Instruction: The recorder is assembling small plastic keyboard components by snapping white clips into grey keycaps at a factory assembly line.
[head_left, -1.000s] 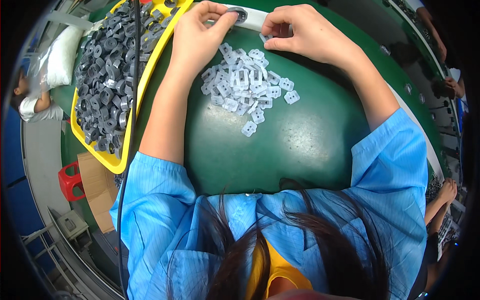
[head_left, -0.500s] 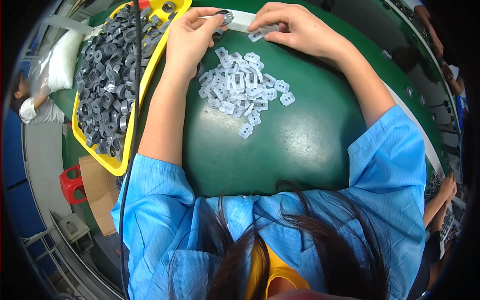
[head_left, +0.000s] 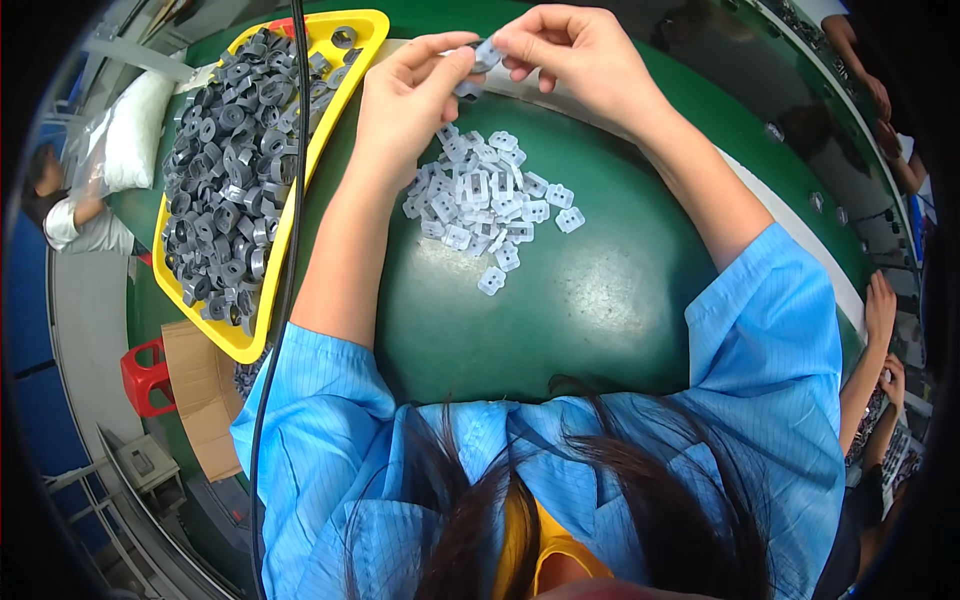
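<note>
My left hand (head_left: pixel 405 100) is closed at the far side of the table, with a small grey plastic ring-like part (head_left: pixel 467 90) showing under its fingertips. Against it, my right hand (head_left: pixel 585 60) pinches a small translucent plastic plate (head_left: pixel 487 54) between thumb and forefinger. The fingertips of both hands nearly meet, so how the two parts touch is partly hidden. Nearer to me lies a loose pile of similar translucent plates (head_left: pixel 475 190) with small holes, on the green tabletop (head_left: pixel 510 340).
A yellow tray (head_left: pixel 245 352) heaped with grey ring-like parts (head_left: pixel 215 200) stands to the left. A black cable (head_left: pixel 292 200) hangs across it. Lower left are a cardboard box (head_left: pixel 200 400) and a red stool (head_left: pixel 147 378). Other people's hands (head_left: pixel 880 310) work at the right.
My right hand has moved left from the tabletop beyond the pile, lifting a translucent plate up to the grey part in my left hand. My left hand has shifted slightly right.
</note>
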